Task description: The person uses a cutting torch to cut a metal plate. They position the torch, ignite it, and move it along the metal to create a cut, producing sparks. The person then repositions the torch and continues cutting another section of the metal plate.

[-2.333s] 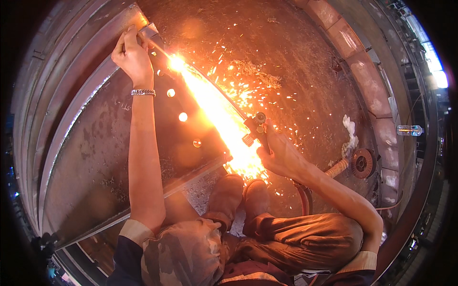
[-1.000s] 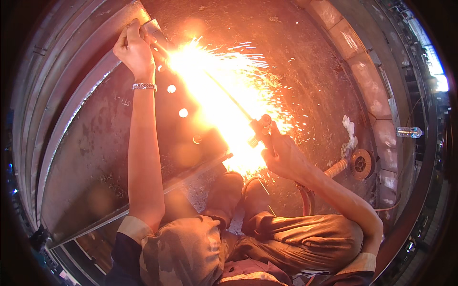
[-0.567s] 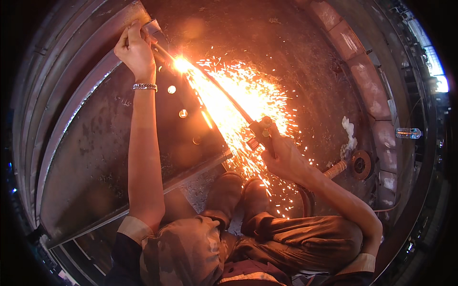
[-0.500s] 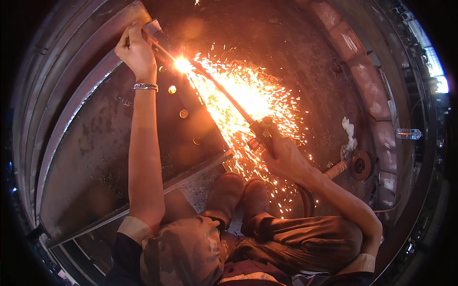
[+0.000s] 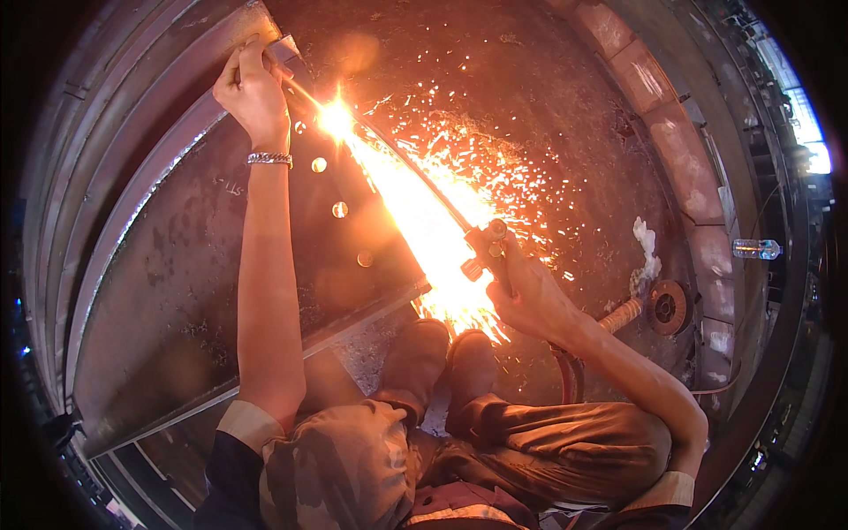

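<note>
From here the glare [image 5: 402,212] swallows the tip of the torch [image 5: 482,247], slanting over the steel plate [image 5: 203,256]; the right hand [image 5: 533,290] hides its grip, fingers wrapped shut around it; the left hand's [image 5: 256,99] fingers curl against a small metal block [image 5: 283,49]; whether they grip it, I can't tell.

Torch [image 5: 481,247]: dark body with a round knob at the near right end; slim, straight tube slanting to the far left; burning, far tip too bright to make out. Plate [image 5: 177,256]: dark, flat, marked surface, lying left of the torch. Block [image 5: 283,49]: small, grey, shiny, at the far left beyond the torch's tip.
</note>
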### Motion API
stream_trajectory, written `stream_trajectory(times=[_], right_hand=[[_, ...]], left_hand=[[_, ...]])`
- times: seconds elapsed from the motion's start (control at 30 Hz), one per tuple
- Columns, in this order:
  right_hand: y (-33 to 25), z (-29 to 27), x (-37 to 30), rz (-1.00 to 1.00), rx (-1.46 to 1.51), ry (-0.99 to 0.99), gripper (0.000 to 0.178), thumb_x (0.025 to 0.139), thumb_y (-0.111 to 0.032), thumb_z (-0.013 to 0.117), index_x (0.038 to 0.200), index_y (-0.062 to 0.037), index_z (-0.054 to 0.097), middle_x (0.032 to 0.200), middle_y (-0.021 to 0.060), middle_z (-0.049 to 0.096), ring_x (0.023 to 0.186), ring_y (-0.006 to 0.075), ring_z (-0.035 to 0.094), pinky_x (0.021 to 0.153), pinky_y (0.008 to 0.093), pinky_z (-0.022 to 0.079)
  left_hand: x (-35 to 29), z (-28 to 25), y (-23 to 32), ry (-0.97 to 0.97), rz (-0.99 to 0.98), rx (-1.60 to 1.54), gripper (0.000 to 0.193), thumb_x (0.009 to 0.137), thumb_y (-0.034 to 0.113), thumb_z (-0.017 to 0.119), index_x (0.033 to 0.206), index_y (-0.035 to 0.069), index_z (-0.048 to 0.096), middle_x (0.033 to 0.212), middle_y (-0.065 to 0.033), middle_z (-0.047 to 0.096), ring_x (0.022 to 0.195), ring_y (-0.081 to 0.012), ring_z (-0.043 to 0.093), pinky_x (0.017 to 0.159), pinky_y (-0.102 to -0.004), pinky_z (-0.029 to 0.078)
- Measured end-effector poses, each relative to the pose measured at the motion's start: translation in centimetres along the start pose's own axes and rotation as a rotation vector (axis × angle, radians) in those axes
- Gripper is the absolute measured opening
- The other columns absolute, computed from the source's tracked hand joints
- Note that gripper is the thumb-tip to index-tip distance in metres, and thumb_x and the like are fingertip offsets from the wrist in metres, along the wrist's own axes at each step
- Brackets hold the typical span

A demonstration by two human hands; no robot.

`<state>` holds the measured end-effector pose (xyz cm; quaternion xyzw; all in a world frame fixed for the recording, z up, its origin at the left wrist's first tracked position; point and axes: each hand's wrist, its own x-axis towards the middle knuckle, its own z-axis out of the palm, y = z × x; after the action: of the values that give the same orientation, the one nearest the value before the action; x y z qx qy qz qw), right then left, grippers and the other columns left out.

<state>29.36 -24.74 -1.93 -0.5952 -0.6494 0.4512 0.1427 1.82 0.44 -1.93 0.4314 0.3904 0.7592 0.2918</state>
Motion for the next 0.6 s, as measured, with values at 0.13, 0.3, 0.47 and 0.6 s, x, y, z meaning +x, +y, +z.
stream_trajectory(times=[0.13, 0.3, 0.47, 0.6], right_hand=[[0.32, 0.33, -0.06, 0.023, -0.120, 0.018, 0.068, 0.083, -0.007, 0.055, 0.136, 0.0236, 0.025, 0.078, 0.0296, 0.062, 0.072, 0.0421, 0.063, 0.067, 0.0490, 0.049], [0.15, 0.09, -0.22, 0.049, -0.090, -0.001, 0.069, 0.083, -0.008, 0.055, 0.136, 0.0238, 0.024, 0.068, 0.0256, 0.059, 0.064, 0.0412, 0.061, 0.062, 0.0484, 0.047], [-0.25, -0.24, -0.39, 0.073, -0.073, -0.034, 0.069, 0.084, -0.007, 0.055, 0.137, 0.0231, 0.024, 0.077, 0.0286, 0.062, 0.072, 0.0436, 0.062, 0.067, 0.0486, 0.048], [-0.26, -0.13, -0.45, 0.071, -0.050, -0.024, 0.070, 0.084, -0.006, 0.054, 0.139, 0.0224, 0.022, 0.086, 0.0317, 0.063, 0.077, 0.0452, 0.063, 0.072, 0.0488, 0.049]], left_hand=[[0.19, -0.14, -0.31, 0.014, 0.005, 0.001, 0.032, 0.090, 0.009, 0.057, 0.060, -0.001, 0.052, 0.053, -0.0016, 0.047, 0.044, -0.0073, 0.041, 0.043, -0.0264, 0.028], [0.26, -0.29, -0.42, 0.017, -0.027, -0.006, 0.030, 0.089, 0.009, 0.059, 0.062, -0.002, 0.054, 0.053, -0.0024, 0.050, 0.044, -0.0056, 0.039, 0.043, -0.0259, 0.025], [0.20, -0.15, -0.19, 0.025, -0.022, -0.001, 0.027, 0.088, 0.007, 0.057, 0.063, -0.003, 0.055, 0.054, -0.0030, 0.051, 0.044, -0.0087, 0.044, 0.043, -0.0263, 0.028], [0.13, 0.02, -0.01, 0.024, -0.005, -0.009, 0.027, 0.087, 0.007, 0.056, 0.062, -0.003, 0.055, 0.054, -0.0031, 0.050, 0.045, -0.0112, 0.047, 0.044, -0.0262, 0.032]])
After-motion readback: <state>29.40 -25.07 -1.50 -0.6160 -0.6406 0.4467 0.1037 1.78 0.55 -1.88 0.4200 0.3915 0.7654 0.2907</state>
